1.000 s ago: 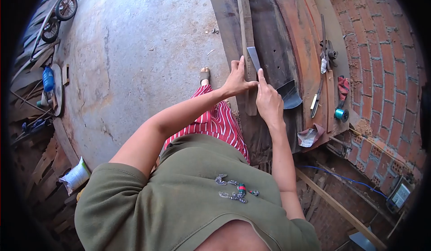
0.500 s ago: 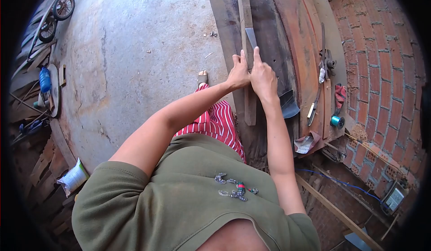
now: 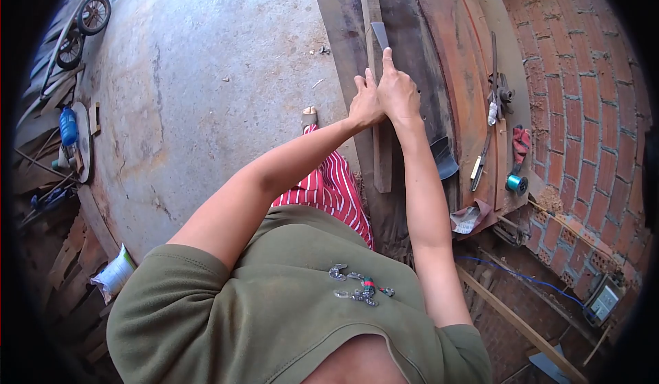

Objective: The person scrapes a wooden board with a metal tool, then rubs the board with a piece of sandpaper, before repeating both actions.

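Observation:
My right hand [image 3: 399,97] is closed around the hidden handle of a putty knife, its index finger stretched along the tool. The grey blade [image 3: 379,36] points away from me and lies against a long wooden strip [image 3: 383,167]. Pressed against the right hand, my left hand [image 3: 366,102] sits over the strip with thumb and index finger showing. What its other fingers hold is hidden. Beneath the strip lies a dark, stained board [image 3: 405,34]. A curved dark piece [image 3: 445,159] rests right of my right forearm.
To the right are a long thin metal tool [image 3: 493,75], a red glove [image 3: 521,143], a teal spool [image 3: 516,183] and a brick wall [image 3: 583,95]. Wheels [image 3: 93,14] and a blue bottle [image 3: 68,126] are at the left. My foot [image 3: 309,116] stands on the concrete floor [image 3: 226,95].
Both hands and the putty knife have slid forward along the strip, away from me. The strip has stayed in place.

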{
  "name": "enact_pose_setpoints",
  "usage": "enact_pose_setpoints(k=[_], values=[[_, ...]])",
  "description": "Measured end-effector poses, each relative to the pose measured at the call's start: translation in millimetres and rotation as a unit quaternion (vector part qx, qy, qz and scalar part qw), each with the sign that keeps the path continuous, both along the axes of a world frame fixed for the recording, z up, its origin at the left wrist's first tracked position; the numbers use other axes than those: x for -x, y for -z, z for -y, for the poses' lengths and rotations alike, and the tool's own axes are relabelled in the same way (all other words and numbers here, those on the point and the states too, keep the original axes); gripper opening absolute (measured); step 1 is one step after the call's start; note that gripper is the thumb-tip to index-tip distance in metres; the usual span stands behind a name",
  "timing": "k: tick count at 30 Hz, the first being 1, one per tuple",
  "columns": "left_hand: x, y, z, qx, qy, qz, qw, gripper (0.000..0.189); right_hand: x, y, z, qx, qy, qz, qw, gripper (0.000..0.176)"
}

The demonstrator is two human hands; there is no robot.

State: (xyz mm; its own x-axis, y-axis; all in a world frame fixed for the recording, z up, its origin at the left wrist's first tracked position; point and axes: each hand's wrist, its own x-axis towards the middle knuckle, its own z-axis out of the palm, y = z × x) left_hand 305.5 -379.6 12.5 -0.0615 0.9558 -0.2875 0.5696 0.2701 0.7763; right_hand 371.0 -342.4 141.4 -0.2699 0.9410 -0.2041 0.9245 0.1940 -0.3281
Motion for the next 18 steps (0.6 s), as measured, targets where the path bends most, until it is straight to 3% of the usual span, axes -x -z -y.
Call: enact_pose_setpoints(k=[5,8,15,18], values=[[-4,-48,29,0.069,-0.036,0.067,0.995,0.106,-25,-12,49,0.013,-0.017,0.026,0.999,0.06],[-21,-29,58,0.052,-0.039,0.048,0.997,0.107,-29,-15,64,0.055,-0.003,0.058,0.997,0.06],[-29,28,53,0.018,0.021,0.022,0.999,0.111,-7,1,23,-0.013,-0.017,0.048,0.999,0.062],[-10,-13,41,0.013,-0.042,0.118,0.992,0.112,-36,-6,57,0.024,-0.024,0.071,0.997,0.062]])
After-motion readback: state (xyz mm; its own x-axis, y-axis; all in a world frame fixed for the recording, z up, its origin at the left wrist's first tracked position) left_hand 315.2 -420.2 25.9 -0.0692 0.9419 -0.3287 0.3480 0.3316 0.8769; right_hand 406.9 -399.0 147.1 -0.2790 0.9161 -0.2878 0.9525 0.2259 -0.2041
